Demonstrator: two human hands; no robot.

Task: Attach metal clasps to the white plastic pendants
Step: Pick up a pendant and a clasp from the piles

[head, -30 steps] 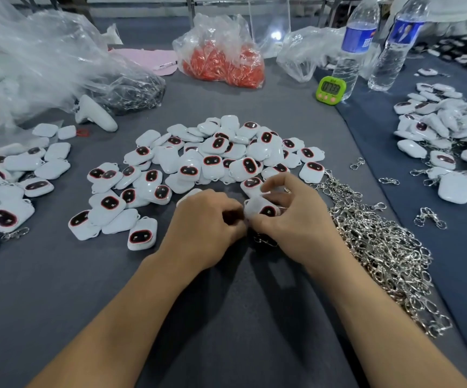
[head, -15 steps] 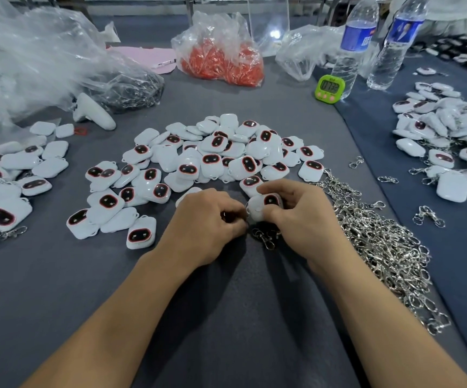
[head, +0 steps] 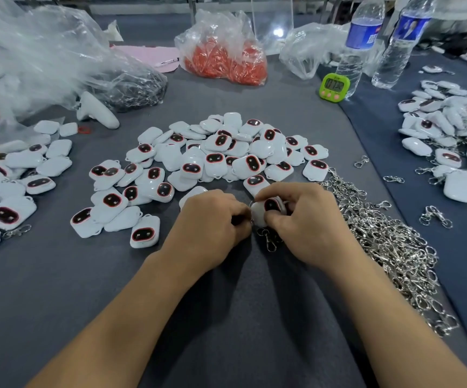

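Head view: fingers of the right hand (head: 310, 225) grasp a white pendant (head: 260, 215), the left hand (head: 212, 219) pinching its metal clasp (head: 268, 239). A finger slip could spring it free

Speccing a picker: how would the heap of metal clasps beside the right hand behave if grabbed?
Likely tangles: the clasp heap looks interlinked, so one pull may drag several. Probably floppy, since the clasp below the held pendant trails loose. Shiny metal, maybe slippery.

The left hand (head: 212, 222) hides what it pinches beside the pendant (head: 268, 205); the green timer (head: 334, 86) shows unreadable digits.
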